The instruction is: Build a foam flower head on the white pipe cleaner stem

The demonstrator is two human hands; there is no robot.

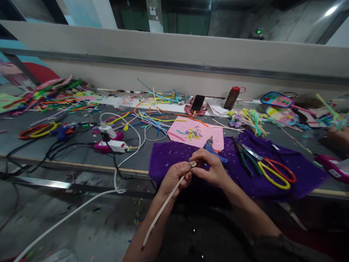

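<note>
A long cream-coloured fuzzy stem, like a pipe cleaner [163, 206], runs down along my left forearm from my fingers. My left hand [177, 179] is closed around its upper end. The fingertips of my right hand [209, 168] pinch that same end, where a small pale curled piece shows between both hands. Fine detail there is too small to tell. Just beyond my right hand, a blue glue gun [209, 146] lies with its nozzle on the pink sheet [174, 127]. Both hands are above the front edge of a purple cloth [163, 154].
Dark green-handled pliers [247, 160] and scissors with red and yellow handles [272, 170] lie on the cloth. A magenta power strip [109, 143] with cables stands left. Behind are a phone [197, 103], a bottle [232, 98] and colourful stems [152, 122]. Another person's hand [338, 136] is at right.
</note>
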